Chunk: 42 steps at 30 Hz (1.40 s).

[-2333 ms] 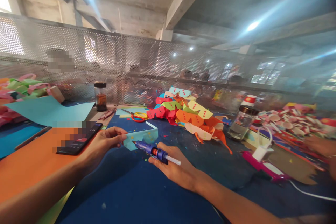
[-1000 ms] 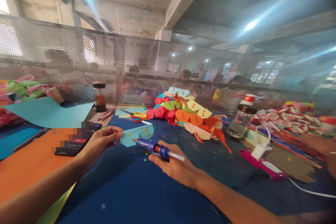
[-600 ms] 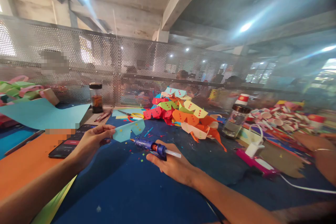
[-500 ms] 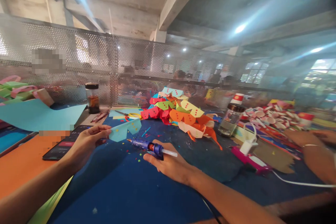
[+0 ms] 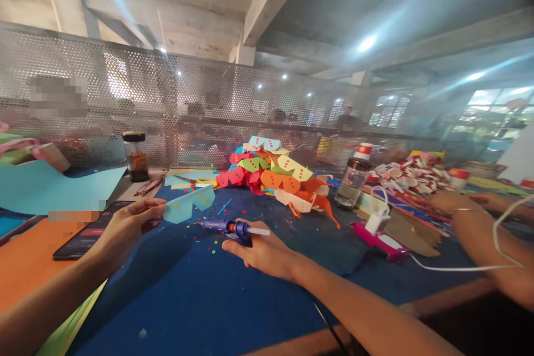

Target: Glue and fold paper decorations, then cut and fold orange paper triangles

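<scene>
Light-blue notched paper piece [image 5: 182,209], end-pinched by your left hand [image 5: 127,223], likely for nozzle [image 5: 199,223] clearance; right hand [image 5: 265,250] wraps blue plastic glue gun [image 5: 216,226].

The cut paper [image 5: 180,211] I pinch looks smooth and matt; my glue gun [image 5: 214,226] is shiny plastic with a smooth, translucent stick [image 5: 259,231]. At 12 o'clock stands a perforated metal screen [image 5: 208,84]. The jar [image 5: 137,158] at 11 o'clock and bottle [image 5: 350,184] at 1 look clear and glossy.
</scene>
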{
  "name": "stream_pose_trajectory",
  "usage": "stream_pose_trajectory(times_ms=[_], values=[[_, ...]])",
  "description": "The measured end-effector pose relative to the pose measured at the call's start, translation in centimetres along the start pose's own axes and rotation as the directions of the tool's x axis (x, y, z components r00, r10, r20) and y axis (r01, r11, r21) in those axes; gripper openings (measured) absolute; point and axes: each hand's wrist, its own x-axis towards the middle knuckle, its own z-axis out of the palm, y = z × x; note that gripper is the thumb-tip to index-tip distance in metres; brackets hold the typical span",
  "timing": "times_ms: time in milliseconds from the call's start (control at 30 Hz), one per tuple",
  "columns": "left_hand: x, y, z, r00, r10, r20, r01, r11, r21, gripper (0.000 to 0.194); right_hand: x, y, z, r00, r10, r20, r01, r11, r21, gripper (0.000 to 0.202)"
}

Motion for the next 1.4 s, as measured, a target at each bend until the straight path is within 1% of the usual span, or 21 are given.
stream_pose_trajectory(times_ms=[100, 233, 467, 600, 733, 867, 933, 1067, 1233, 1400], values=[[0.1, 0.0, -0.1, 1.000, -0.001, -0.007, 0.001, 1.000, -0.002, 0.046, -0.1, 0.4, -0.5, 1.000, 0.009, 0.012, -0.008, 1.000, -0.025, 0.028], [0.0, 0.0, -0.1, 1.000, -0.002, 0.006, 0.002, 1.000, -0.010, 0.044, -0.2, 0.9, -0.8, 1.000, 0.005, -0.019, -0.006, 0.999, -0.034, 0.025], [-0.4, 0.4, 0.3, 1.000, 0.010, -0.012, -0.010, 1.000, 0.006, 0.042, -0.2, 0.9, -0.4, 1.000, -0.001, -0.001, 0.001, 1.000, -0.004, 0.025], [-0.3, 0.3, 0.3, 1.000, 0.016, -0.019, -0.016, 1.000, 0.017, 0.036, -0.2, 1.1, -0.4, 1.000, -0.008, 0.010, 0.008, 1.000, -0.002, 0.025], [-0.2, 0.1, 0.3, 1.000, 0.025, -0.010, -0.025, 1.000, 0.018, 0.036, -0.2, 1.2, -0.9, 1.000, -0.015, -0.007, 0.015, 1.000, -0.009, 0.024], [-0.3, 0.2, 0.3, 1.000, 0.023, 0.013, -0.023, 0.999, 0.024, 0.039, -0.2, 1.3, -1.5, 1.000, 0.014, -0.026, -0.014, 1.000, 0.010, 0.024], [-0.4, 0.2, 0.3, 0.999, 0.024, 0.022, -0.024, 0.999, 0.023, 0.037, -0.2, 1.4, -1.8, 1.000, 0.015, -0.025, -0.015, 1.000, -0.006, 0.023], [-0.3, 0.1, 0.3, 1.000, 0.014, 0.024, -0.015, 1.000, 0.017, 0.035, -0.1, 1.9, -2.2, 1.000, 0.008, -0.012, -0.009, 0.999, -0.051, 0.023], [-0.3, 0.2, 0.4, 1.000, 0.008, 0.010, -0.009, 1.000, 0.018, 0.038, 0.2, 2.5, -2.7, 1.000, 0.011, 0.004, -0.010, 0.993, -0.114, 0.020], [-0.4, 0.5, 0.6, 1.000, 0.004, 0.008, -0.004, 1.000, 0.026, 0.040, 0.4, 2.9, -2.8, 0.996, 0.057, 0.071, -0.049, 0.993, -0.108, 0.020]])
